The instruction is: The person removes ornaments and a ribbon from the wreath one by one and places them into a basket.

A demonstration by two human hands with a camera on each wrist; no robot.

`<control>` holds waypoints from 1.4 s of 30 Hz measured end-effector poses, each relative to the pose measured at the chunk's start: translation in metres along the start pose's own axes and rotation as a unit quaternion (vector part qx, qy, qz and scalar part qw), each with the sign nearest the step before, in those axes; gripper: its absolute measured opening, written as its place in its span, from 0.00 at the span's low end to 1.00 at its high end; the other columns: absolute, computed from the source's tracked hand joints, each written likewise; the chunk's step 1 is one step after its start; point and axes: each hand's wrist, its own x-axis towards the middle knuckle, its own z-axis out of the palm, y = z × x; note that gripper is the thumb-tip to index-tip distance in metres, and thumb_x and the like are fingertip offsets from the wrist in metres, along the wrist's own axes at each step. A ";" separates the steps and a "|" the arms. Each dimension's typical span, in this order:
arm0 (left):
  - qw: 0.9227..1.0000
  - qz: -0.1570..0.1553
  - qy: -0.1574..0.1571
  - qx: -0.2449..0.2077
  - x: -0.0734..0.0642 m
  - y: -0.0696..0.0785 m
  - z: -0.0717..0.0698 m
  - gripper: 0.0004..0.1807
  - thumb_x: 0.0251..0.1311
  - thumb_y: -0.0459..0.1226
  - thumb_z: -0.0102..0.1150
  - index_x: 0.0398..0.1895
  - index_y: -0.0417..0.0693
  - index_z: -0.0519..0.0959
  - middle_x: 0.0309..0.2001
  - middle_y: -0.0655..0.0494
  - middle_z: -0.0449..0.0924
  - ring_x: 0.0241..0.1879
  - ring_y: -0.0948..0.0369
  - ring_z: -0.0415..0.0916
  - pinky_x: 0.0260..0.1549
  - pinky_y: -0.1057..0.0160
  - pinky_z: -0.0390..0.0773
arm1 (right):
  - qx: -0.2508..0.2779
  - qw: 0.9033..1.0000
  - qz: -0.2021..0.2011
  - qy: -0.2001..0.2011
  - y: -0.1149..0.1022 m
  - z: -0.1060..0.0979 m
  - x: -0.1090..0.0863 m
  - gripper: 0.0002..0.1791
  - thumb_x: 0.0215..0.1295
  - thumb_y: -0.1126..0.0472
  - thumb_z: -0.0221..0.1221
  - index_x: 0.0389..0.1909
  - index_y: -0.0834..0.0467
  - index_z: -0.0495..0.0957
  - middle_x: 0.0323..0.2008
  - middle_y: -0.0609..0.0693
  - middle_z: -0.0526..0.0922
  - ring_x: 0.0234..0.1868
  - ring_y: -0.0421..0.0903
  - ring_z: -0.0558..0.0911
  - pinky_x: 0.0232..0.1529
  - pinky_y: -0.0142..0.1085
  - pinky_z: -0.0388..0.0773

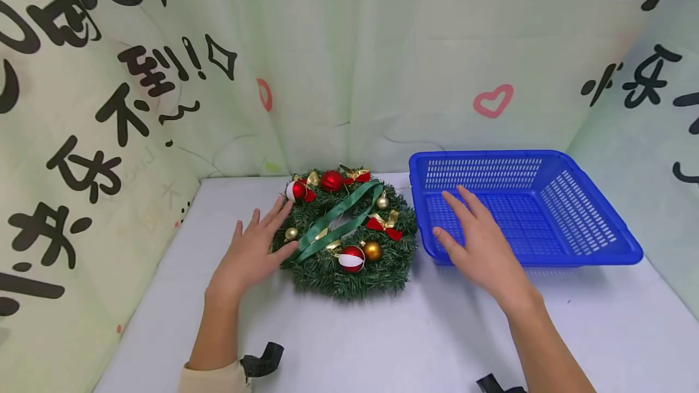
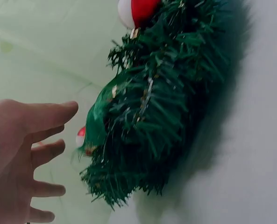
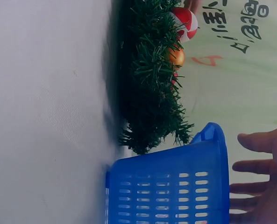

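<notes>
A green Christmas wreath point(image 1: 333, 276) lies on the table, dressed with red, gold and red-and-white baubles and small red-and-gold bows. A green ribbon point(image 1: 340, 207) crosses its middle in a loop. My left hand point(image 1: 248, 259) is at the wreath's left side with fingers spread; in the left wrist view a gap shows between the thumb point(image 2: 54, 114) and the wreath point(image 2: 152, 107). To the right stands a blue plastic basket point(image 1: 491, 154) with slotted walls. Over its front left part is my right hand point(image 1: 486, 247), fingers extended and holding nothing.
The white table point(image 1: 349, 344) runs back to a pale green curtain point(image 1: 415, 77) with black writing. Curtain also borders the left and right sides. The wreath's right edge lies close against the basket's left side. Black straps point(image 1: 264, 359) show near the wrists.
</notes>
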 end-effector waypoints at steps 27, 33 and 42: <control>0.990 0.056 -0.041 -0.120 0.013 -0.042 0.016 0.37 0.78 0.43 0.55 0.84 0.48 0.55 0.85 0.50 0.45 0.82 0.42 0.48 0.76 0.35 0.56 | 0.076 0.983 -0.131 0.106 -0.015 0.022 0.001 0.20 0.67 0.66 0.67 0.60 0.54 0.83 0.61 0.51 0.82 0.58 0.55 0.84 0.51 0.49 0.82; 0.990 0.058 -0.039 -0.123 0.017 -0.046 0.019 0.37 0.77 0.43 0.56 0.84 0.48 0.55 0.85 0.51 0.45 0.82 0.43 0.48 0.77 0.36 0.56 | 0.107 0.981 -0.141 0.080 -0.021 0.028 0.000 0.19 0.68 0.65 0.68 0.59 0.52 0.83 0.59 0.46 0.84 0.52 0.49 0.85 0.49 0.40 0.84; 0.989 0.053 -0.043 -0.135 0.017 -0.053 0.023 0.38 0.76 0.43 0.58 0.84 0.49 0.55 0.85 0.53 0.46 0.82 0.44 0.48 0.76 0.36 0.57 | 0.146 0.978 -0.142 0.039 -0.029 0.034 0.000 0.19 0.69 0.65 0.68 0.58 0.50 0.83 0.59 0.44 0.84 0.60 0.45 0.83 0.54 0.46 0.86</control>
